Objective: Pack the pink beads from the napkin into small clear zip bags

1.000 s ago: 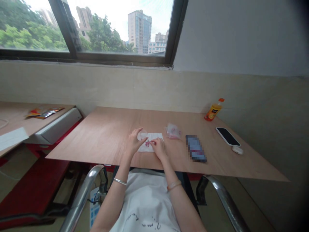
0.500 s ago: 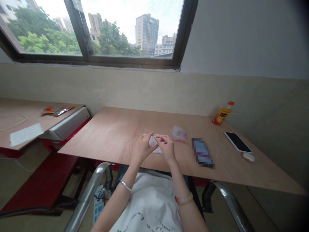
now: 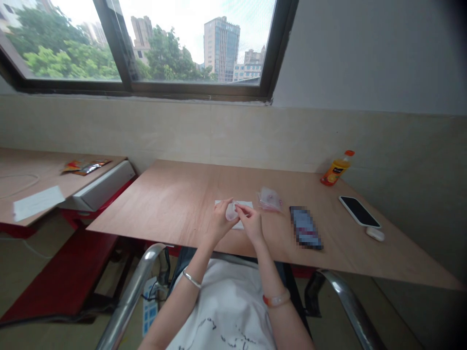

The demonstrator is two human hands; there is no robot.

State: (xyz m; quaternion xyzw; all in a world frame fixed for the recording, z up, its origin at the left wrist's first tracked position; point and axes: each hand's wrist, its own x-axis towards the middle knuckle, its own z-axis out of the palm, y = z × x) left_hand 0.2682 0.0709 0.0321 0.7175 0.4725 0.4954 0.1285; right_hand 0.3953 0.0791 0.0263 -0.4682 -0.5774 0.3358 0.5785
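Observation:
Between my hands is a small, round, translucent whitish piece (image 3: 231,212), too small to name. My left hand (image 3: 220,221) grips it from the left, thumb below and fingers above. The fingertips of my right hand (image 3: 250,222) pinch together at its right edge; whether something tiny is in the pinch cannot be made out. Both hands are above a white sheet (image 3: 248,205) on the wooden table, and they partly hide it. Just right of the sheet lies a stack of clear plastic packets (image 3: 270,200) with pinkish marks.
A dark phone (image 3: 305,228) with a blurred screen lies to the right. Farther right are a white-edged phone (image 3: 359,212), a small white case (image 3: 375,234) and an orange drink bottle (image 3: 337,168). Metal chair arms (image 3: 127,301) flank me. Another table (image 3: 44,167) stands left.
My right fingers have drawn closer together at the edge of the translucent piece. My left hand keeps its hold. The view has shifted slightly.

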